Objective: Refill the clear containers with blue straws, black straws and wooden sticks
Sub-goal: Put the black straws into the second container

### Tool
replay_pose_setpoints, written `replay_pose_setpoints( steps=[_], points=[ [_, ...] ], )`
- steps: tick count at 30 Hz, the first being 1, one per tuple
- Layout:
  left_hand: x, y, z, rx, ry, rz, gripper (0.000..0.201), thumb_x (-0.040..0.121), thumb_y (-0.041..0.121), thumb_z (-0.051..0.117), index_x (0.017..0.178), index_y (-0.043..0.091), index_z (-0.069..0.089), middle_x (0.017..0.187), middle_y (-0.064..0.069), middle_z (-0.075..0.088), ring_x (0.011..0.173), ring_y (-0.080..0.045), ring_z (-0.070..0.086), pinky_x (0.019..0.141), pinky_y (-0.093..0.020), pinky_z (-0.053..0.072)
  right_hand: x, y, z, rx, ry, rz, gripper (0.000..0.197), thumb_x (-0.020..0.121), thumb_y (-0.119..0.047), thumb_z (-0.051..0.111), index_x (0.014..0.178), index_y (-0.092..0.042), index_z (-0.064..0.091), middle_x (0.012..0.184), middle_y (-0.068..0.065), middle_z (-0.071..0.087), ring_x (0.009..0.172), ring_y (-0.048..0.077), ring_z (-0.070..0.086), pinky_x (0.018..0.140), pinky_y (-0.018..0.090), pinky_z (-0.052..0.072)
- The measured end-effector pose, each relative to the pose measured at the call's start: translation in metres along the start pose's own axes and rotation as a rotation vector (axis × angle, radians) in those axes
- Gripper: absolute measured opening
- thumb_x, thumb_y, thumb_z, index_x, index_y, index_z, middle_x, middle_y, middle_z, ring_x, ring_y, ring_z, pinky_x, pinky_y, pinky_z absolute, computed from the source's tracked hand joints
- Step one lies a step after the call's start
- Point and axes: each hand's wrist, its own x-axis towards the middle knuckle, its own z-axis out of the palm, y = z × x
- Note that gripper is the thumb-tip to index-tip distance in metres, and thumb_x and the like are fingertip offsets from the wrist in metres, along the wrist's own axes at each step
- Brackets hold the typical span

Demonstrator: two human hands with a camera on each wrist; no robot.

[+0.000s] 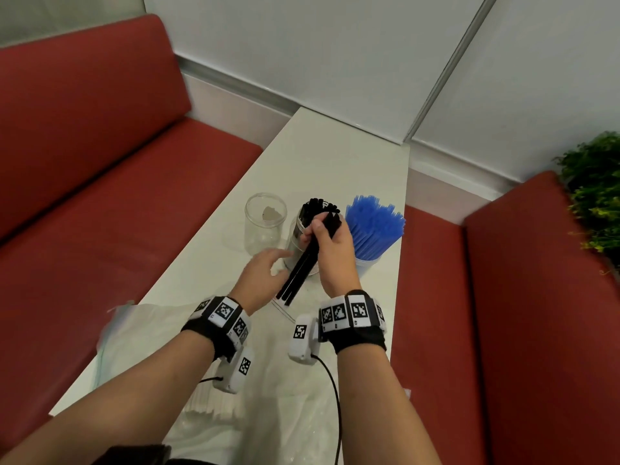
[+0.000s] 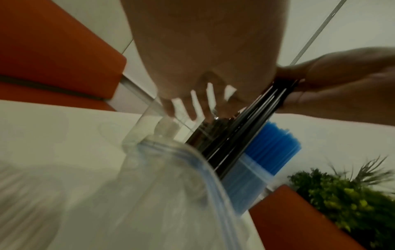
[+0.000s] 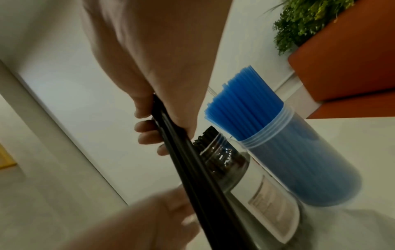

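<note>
Your right hand (image 1: 330, 245) has its grip clenched around a small bundle of black straws (image 1: 303, 263), held at a slant just above the middle container (image 1: 295, 245), which already stands part-full of black straws. Your left hand (image 1: 260, 275) hovers beside the bundle's lower end with its grip released, fingers spread and holding nothing. On the white worktop (image 1: 322, 156), the empty clear container (image 1: 265, 221) stands to the left, and the container packed with blue straws (image 1: 375, 226) stands to the right. A clear plastic bag (image 1: 141, 333) lies near your wrists.
</note>
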Motion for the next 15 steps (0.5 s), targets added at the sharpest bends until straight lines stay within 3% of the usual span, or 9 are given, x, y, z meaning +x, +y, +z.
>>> replay_pose_setpoints(
  steps=[2, 3, 5, 7, 9, 12, 15],
  points=[
    [0.004, 0.018, 0.001, -0.241, -0.221, 0.031, 0.046, 0.083, 0.027, 0.066, 0.128, 0.032, 0.057, 0.124, 0.015, 0.061, 0.112, 0.006, 0.055, 0.096, -0.020, 0.044, 0.001, -0.008, 0.003, 0.086, -0.002, 0.010, 0.010, 0.106, -0.008, 0.049, 0.101, -0.014, 0.055, 0.075, 0.000, 0.056, 0.070, 0.016, 0.054, 0.076, 0.032, 0.052],
    [0.007, 0.026, 0.002, -0.329, -0.305, 0.028, 0.040, 0.081, 0.033, 0.071, 0.119, 0.036, 0.060, 0.113, 0.016, 0.066, 0.100, 0.007, 0.060, 0.087, -0.017, 0.049, 0.002, -0.012, 0.003, 0.156, -0.012, 0.021, 0.010, 0.105, -0.009, 0.051, 0.100, -0.015, 0.057, 0.074, -0.001, 0.056, 0.070, 0.015, 0.054, 0.075, 0.030, 0.052],
    [0.015, 0.035, 0.004, -0.380, -0.327, 0.007, 0.007, 0.080, 0.036, 0.073, 0.084, 0.036, 0.068, 0.073, 0.013, 0.066, 0.067, -0.001, 0.061, 0.058, -0.013, 0.049, 0.006, -0.019, 0.001, 0.286, -0.051, 0.029, 0.008, 0.102, -0.010, 0.056, 0.099, -0.015, 0.062, 0.073, -0.001, 0.057, 0.068, 0.013, 0.055, 0.071, 0.026, 0.053],
    [0.025, 0.040, 0.003, -0.317, -0.321, 0.012, 0.026, 0.085, 0.037, 0.071, 0.061, 0.029, 0.062, 0.052, 0.010, 0.055, 0.050, -0.008, 0.050, 0.047, -0.016, 0.041, 0.011, -0.025, -0.005, 0.282, -0.096, 0.031, 0.008, 0.099, -0.013, 0.063, 0.093, -0.017, 0.068, 0.073, 0.000, 0.057, 0.067, 0.013, 0.056, 0.070, 0.026, 0.053],
    [0.034, 0.043, 0.003, -0.265, -0.356, 0.009, 0.034, 0.087, 0.039, 0.070, 0.057, 0.027, 0.057, 0.048, 0.009, 0.052, 0.045, -0.007, 0.045, 0.044, -0.018, 0.037, 0.014, -0.028, -0.012, 0.192, -0.166, 0.075, 0.015, 0.097, -0.022, 0.067, 0.083, -0.018, 0.069, 0.073, 0.002, 0.058, 0.066, 0.016, 0.056, 0.073, 0.033, 0.053],
    [0.045, 0.045, 0.002, -0.198, -0.326, 0.012, 0.030, 0.082, 0.041, 0.074, 0.063, 0.026, 0.056, 0.051, 0.014, 0.055, 0.047, -0.002, 0.047, 0.048, -0.017, 0.038, 0.024, -0.038, -0.015, 0.131, -0.209, 0.122, 0.032, 0.100, -0.029, 0.064, 0.074, -0.012, 0.057, 0.066, 0.004, 0.050, 0.064, 0.021, 0.052, 0.076, 0.040, 0.051],
    [0.056, 0.045, 0.001, 0.064, -0.137, 0.181, 0.007, 0.085, 0.030, 0.072, 0.084, 0.026, 0.067, 0.077, 0.017, 0.062, 0.072, -0.002, 0.059, 0.066, -0.021, 0.040, 0.047, -0.061, -0.019, 0.098, -0.076, 0.024, 0.033, 0.101, -0.027, 0.064, 0.075, -0.011, 0.051, 0.060, 0.002, 0.047, 0.059, 0.019, 0.050, 0.070, 0.035, 0.051]
  ],
)
